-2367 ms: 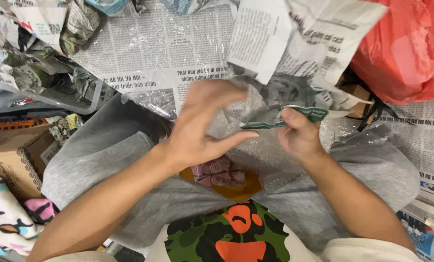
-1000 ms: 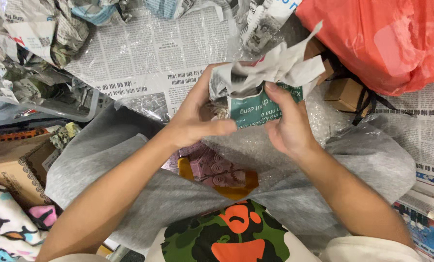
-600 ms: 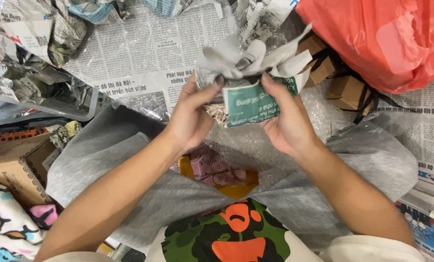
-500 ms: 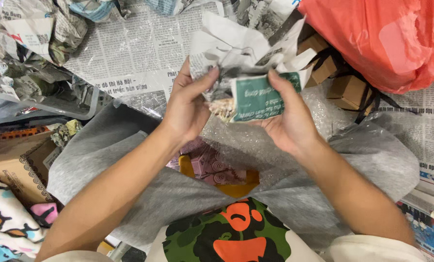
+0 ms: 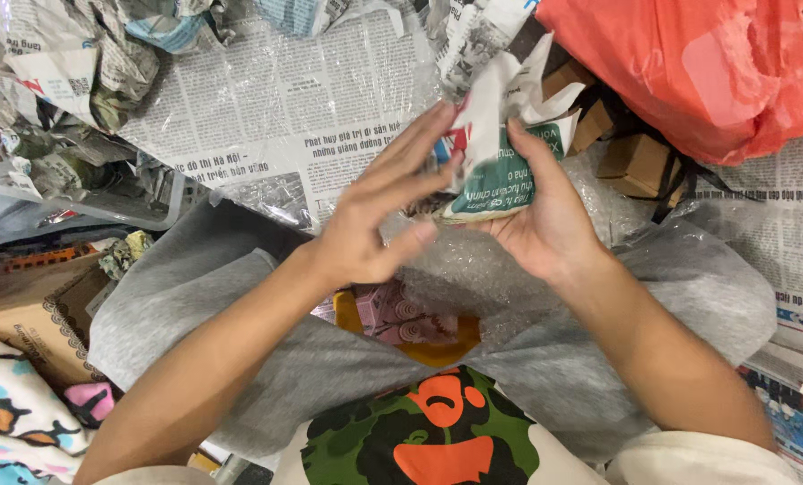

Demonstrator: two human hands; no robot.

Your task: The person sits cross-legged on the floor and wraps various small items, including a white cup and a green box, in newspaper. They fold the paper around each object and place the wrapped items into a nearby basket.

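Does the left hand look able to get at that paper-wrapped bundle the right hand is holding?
Probably yes. The left hand is open, its fingertips already at the edge of the paper-wrapped bundle gripped by the right hand, and nothing lies between them.

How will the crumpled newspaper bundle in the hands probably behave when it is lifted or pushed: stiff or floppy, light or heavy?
The newspaper bundle looks floppy: its loose ends stick up creased above the right hand. It is probably light, since that hand alone cups it while the left hand only touches its side with its fingertips. Its crumpled, flat-sided shape should not roll.
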